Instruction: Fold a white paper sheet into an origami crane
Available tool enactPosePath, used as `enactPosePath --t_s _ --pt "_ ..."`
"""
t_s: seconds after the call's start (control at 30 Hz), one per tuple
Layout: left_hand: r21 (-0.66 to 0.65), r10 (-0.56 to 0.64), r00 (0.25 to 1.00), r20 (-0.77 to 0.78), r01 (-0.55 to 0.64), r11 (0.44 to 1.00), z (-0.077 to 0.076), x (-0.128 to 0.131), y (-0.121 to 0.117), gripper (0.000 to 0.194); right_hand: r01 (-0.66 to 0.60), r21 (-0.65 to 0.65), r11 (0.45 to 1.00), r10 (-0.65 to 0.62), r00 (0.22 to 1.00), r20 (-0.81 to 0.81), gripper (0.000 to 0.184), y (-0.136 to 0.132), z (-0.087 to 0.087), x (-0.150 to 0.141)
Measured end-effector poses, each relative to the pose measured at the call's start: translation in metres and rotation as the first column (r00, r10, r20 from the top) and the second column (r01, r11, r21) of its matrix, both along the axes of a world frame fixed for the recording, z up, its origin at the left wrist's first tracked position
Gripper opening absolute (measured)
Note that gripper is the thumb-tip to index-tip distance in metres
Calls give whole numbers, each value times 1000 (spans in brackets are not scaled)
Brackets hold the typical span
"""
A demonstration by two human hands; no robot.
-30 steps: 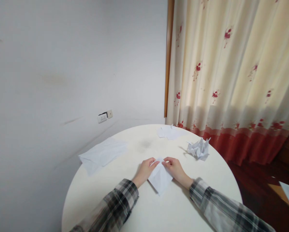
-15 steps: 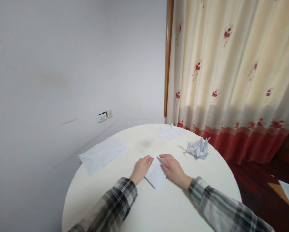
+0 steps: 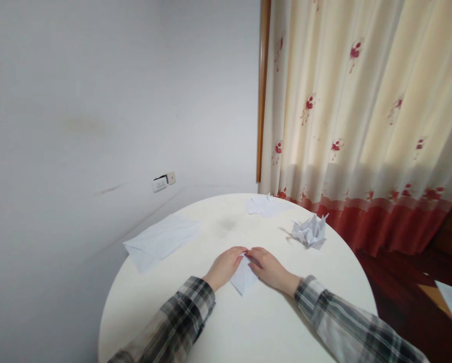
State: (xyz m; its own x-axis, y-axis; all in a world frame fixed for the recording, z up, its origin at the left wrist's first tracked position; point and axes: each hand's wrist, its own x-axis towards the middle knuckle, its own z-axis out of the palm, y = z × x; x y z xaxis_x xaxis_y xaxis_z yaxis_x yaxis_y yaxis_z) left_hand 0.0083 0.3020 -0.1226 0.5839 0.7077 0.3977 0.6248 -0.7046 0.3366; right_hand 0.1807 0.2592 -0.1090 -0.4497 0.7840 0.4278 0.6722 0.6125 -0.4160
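The folded paper (image 3: 244,283) lies on the middle of the table (image 3: 271,330), its end toward the far rim held in narrow grips by the left hand (image 3: 226,264) and right hand (image 3: 270,267). Matching the edges, then pressing firmly against the table, should keep creases sharp.

The 2 forearms (image 3: 165,320) angle inward, left hand (image 3: 226,265) and right hand (image 3: 269,267) curled palm-down, fingertips close together.
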Motion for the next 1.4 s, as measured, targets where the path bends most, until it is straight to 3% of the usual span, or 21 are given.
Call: enactPosePath --t_s 0.13,0.33,0.47,0.6,0.87,1.17,1.4 --pt "8 14 1000 -22 -14 1000 -3 -2 5 33 -56 -25 998 56 998 4 38 0 4 6" --pt "-92 -36 999 -33 32 995 3 -5 9 34 -232 -168 958 231 973 -26 76 0 16 24" --pt "-148 -51 999 5 51 988 7 -7 10 33 -268 -197 943 262 963 -55 88 0 15 29" --pt "-186 -49 996 71 62 981 8 -8 11 32 -241 -176 954 233 970 -64 85 -1 11 28" --pt "-288 -31 985 167 79 954 13 -7 9 41 -219 -194 956 191 970 -152 58 -2 10 27" --pt "-303 -41 982 183 96 948 9 -7 13 43 -247 -151 957 227 964 -135 76 -4 11 28" --pt "-272 -51 981 185 101 957 7 -6 14 44 -283 -4 959 282 954 -104 82 -12 17 17"
